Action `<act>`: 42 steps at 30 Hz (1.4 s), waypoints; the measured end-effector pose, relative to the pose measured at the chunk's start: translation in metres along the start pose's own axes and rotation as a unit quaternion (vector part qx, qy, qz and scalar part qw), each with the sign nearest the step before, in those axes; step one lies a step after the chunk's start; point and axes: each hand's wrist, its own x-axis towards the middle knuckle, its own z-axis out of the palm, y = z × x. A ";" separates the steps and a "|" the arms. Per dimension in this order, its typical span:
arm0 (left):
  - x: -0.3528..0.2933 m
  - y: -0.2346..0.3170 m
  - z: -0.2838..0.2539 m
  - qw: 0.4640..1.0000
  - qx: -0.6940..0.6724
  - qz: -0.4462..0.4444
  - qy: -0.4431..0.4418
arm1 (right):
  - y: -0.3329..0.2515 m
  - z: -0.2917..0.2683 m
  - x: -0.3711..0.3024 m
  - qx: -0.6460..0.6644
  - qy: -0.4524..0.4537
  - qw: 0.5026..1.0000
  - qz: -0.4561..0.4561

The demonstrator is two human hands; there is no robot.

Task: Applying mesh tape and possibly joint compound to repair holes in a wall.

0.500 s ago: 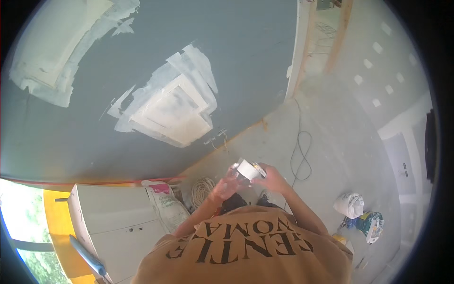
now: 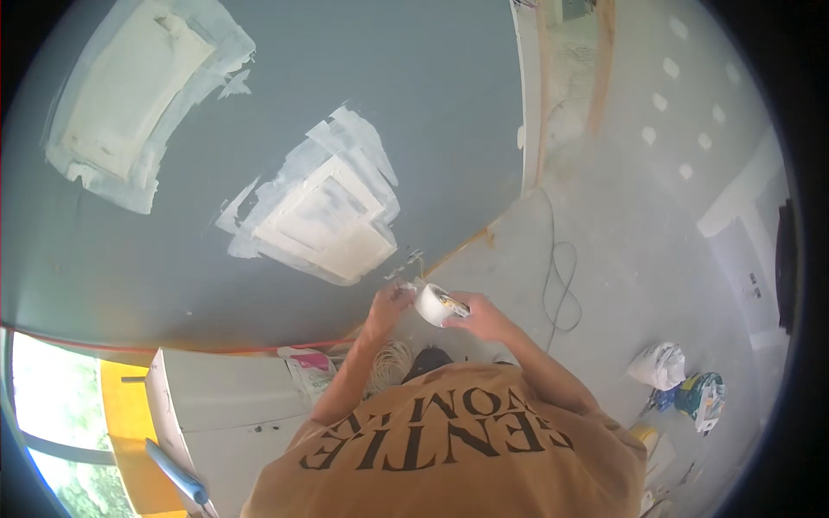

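In front of my chest my right hand [image 2: 482, 318] grips a roll of white tape [image 2: 430, 306]. Its fingers reach into the core, where a yellowish and dark print shows. Close by on the left, my left hand [image 2: 390, 304] is closed, the fingertips pinched together. A small whitish bit shows at those fingertips, which looks like the tape's loose end. Just beyond the hands, wires [image 2: 420, 263] stick out low on the grey wall [image 2: 449, 129].
Two white plastered patches [image 2: 324, 216] mark the wall. A thin cable [image 2: 553, 259] loops over the floor. White boards [image 2: 224, 388], a bag [image 2: 309, 367] and coiled rope [image 2: 391, 363] lie at left; a white bag [image 2: 658, 366] and a green bag [image 2: 699, 397] stand right.
My left hand has moved away from the roll, left and toward the wall. The roll has shifted slightly left in my right hand. The whole view has tilted a little.
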 end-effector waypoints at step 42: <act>0.271 0.194 -0.166 0.462 0.701 0.495 0.222 | 0.199 0.051 0.402 0.026 0.371 0.918 0.138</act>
